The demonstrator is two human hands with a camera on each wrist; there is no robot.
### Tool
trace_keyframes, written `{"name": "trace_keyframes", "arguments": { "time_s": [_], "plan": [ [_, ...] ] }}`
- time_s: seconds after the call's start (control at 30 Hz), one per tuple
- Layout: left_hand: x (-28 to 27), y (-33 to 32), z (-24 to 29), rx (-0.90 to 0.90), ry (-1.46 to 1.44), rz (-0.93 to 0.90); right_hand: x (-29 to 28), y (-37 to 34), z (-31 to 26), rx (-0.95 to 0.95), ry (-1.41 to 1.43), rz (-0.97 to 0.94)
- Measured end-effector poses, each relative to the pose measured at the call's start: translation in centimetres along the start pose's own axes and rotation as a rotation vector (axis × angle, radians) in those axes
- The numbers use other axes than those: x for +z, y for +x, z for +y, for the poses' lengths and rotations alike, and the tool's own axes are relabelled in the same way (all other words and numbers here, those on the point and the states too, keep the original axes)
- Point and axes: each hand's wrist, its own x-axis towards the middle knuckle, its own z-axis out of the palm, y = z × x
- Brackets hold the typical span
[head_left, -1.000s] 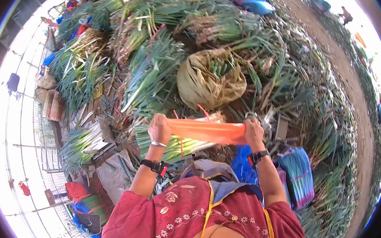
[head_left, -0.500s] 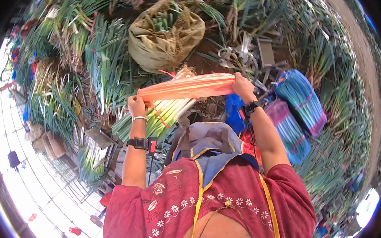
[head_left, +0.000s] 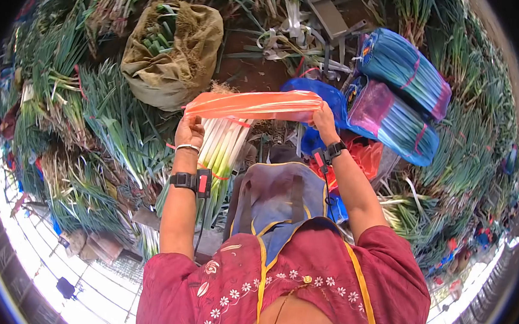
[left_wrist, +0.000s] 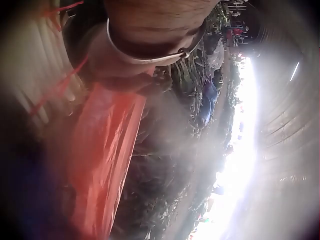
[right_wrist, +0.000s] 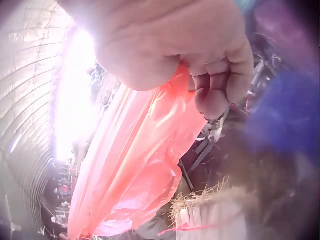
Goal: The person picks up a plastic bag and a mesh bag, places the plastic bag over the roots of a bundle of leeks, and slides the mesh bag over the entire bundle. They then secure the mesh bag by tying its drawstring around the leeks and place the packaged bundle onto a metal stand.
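Observation:
A thin orange-red plastic bag [head_left: 254,104] is stretched sideways between both hands. My left hand [head_left: 190,132] grips one end; in the left wrist view the sheet runs taut away from below the bracelet. At the other end my right hand [head_left: 324,121] holds the plastic, its fingers curled round it in the right wrist view. Under the bag lies a bundle of leeks [head_left: 217,153] tied with red string, white stalks and roots [right_wrist: 200,200] towards the far side. The bag overlaps the root end in the head view.
A tan sack [head_left: 169,65] holding green leaves stands beyond the left hand. Packed blue-and-pink bags of leeks [head_left: 395,114] lie to the right, near blue plastic [head_left: 324,97] and red plastic [head_left: 359,163]. Loose leeks [head_left: 115,119] are heaped around, and a grey metal object [head_left: 328,17] sits farther off.
The head view has turned rightward and down, so the sack now shows farther left. Both hands keep hold of the bag, now stretched above the bundle's root end.

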Motion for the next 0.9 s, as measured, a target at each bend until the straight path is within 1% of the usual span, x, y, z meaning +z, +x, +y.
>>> {"name": "trace_keyframes", "arguments": {
  "time_s": [0.1, 0.2, 0.23, 0.27, 0.3, 0.33, 0.37, 0.43, 0.47, 0.57, 0.6, 0.7, 0.73, 0.83, 0.87, 0.9],
  "plan": [
    [-0.9, 2.7, -1.0, 0.001, 0.125, 0.022, 0.8, -0.3, 2.5, 0.065, 0.118, -0.007],
    [-1.9, 5.5, -2.5, 0.009, 0.317, 0.036, 1.6, 0.4, 5.6, 0.292, 0.25, -0.095],
    [-2.5, 5.9, -3.3, 0.006, 0.379, 0.049, 2.0, 0.1, 6.0, 0.397, 0.301, -0.048],
    [-2.9, 6.5, -4.1, 0.148, 0.536, 0.0, 2.6, 0.1, 6.2, 0.497, 0.349, -0.002],
    [-3.2, 7.4, -4.7, 0.213, 0.635, -0.023, 3.1, 0.2, 6.4, 0.594, 0.4, 0.046],
    [-3.6, 8.2, -5.0, 0.265, 0.804, -0.076, 3.6, 0.1, 7.0, 0.635, 0.419, 0.088],
    [-3.9, 8.9, -5.2, 0.318, 0.973, -0.133, 4.0, 0.0, 7.5, 0.643, 0.482, 0.113],
    [-3.4, 8.6, -5.4, 0.567, 1.45, -0.231, 4.6, -0.1, 8.6, 0.653, 0.607, 0.168],
    [-2.8, 8.2, -5.5, 0.694, 1.682, -0.288, 4.6, -0.1, 9.3, 0.632, 0.576, 0.168],
    [-1.9, 9.0, -6.0, 0.742, 1.683, -0.395, 4.5, 0.1, 11.1, 0.661, 0.666, 0.206],
    [-1.6, 9.3, -6.1, 0.698, 1.672, -0.395, 4.4, 0.3, 11.7, 0.675, 0.716, 0.222],
    [-0.9, 9.3, -6.6, 0.712, 1.625, -0.504, 3.6, 0.9, 12.3, 0.705, 0.86, 0.276],
    [-0.7, 9.4, -6.7, 0.665, 1.663, -0.561, 3.1, 0.7, 12.0, 0.654, 0.871, 0.265],
    [0.5, 8.6, -7.6, 0.78, 1.596, -0.768, 1.6, 0.8, 10.5, 0.722, 0.847, 0.259],
    [1.0, 8.4, -7.8, 0.832, 1.621, -0.789, 1.3, 0.9, 10.1, 0.755, 0.876, 0.292],
    [1.6, 8.4, -8.0, 0.844, 1.631, -0.801, 1.0, 1.2, 9.9, 0.756, 0.945, 0.275]
  ]
}}
